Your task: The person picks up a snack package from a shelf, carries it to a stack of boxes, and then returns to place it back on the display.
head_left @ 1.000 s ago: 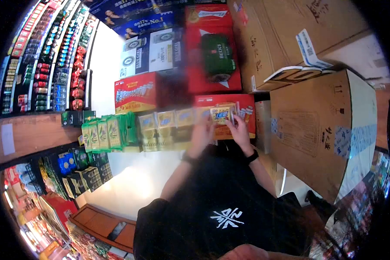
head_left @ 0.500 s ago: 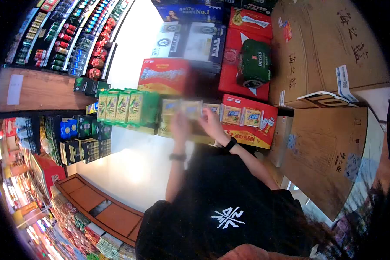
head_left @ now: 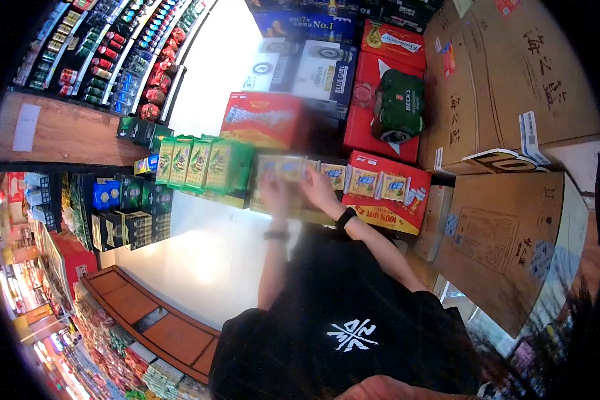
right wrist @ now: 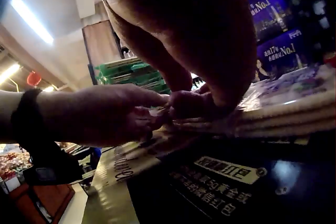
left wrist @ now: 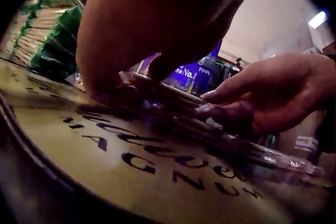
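Over the gold box (left wrist: 105, 145), both hands hold a flat, clear-wrapped pack (head_left: 290, 167), blurred in the head view. The left hand (head_left: 273, 191) grips its left end, and the right hand (head_left: 321, 189) pinches the right end between thumb and fingers. In the left wrist view the left hand (left wrist: 152, 29) curls down at the pack, opposite the right hand (left wrist: 281, 90). The right wrist view has the fingertips of the left hand (right wrist: 105, 113) and right hand (right wrist: 194, 35) close together; they hide part of the pack. Another similar pack (head_left: 332, 175) lies just right of the hands.
Green packs (head_left: 197, 162) stand in a row at the left. Two yellow-and-blue packs (head_left: 378, 185) lie on a red box (head_left: 400, 217). Behind are a red box (head_left: 257, 120), beer cartons (head_left: 323, 70) and a green Beck's pack (head_left: 401, 105). Large cardboard boxes (head_left: 500, 240) stand at the right.
Both hands have moved left from the red box to the gold box, uncovering two packs on the red one. The head view has shifted; over the last half second the hands barely moved.
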Motion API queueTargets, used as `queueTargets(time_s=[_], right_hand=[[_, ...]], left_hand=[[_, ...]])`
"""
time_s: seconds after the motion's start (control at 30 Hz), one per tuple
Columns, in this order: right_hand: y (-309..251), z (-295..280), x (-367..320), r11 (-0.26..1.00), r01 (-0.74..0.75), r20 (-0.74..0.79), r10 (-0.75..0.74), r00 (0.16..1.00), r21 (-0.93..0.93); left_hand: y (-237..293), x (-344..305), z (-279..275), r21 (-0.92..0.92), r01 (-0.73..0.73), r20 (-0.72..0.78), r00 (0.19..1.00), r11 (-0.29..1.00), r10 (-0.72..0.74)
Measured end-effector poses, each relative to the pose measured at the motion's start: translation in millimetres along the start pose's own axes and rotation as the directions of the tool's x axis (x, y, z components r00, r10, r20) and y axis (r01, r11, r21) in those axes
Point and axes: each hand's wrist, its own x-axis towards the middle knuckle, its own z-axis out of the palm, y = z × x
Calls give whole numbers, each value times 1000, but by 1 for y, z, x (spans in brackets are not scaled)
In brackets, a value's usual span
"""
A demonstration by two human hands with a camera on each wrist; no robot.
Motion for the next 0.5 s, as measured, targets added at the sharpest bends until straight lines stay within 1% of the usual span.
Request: queueTargets(time_s=[0.13,0.2,0.27,0.37,0.4,0.47,0.5], right_hand=[[-1,-3,-4,999,10,-26,-9,1000,49],[-5,-6,-9,997,0,-44,4,999,80],[-8,-11,-15,993,-22,-61,29,998,116],[-13,-24,-29,996,-25,-87,33,996,82],[-14,-30,-35,995,-46,-45,50,998,87],[-17,-43,-48,992,-88,44,84,996,95],[-10,-45,-55,993,-24,27,21,999,119]], left_hand=[[10,-2,-2,55,-43,-30,999,998,44],[11,-4,-4,-7,53,-12,998,999,-54],[13,-8,-5,-62,96,-29,995,993,-98],[22,-18,-8,-86,70,-81,994,994,-77],[20,-23,-9,-60,60,-75,995,996,-65],[19,-36,-7,-66,68,-53,996,996,-71],[22,-44,-5,-96,87,-39,995,992,-91]])
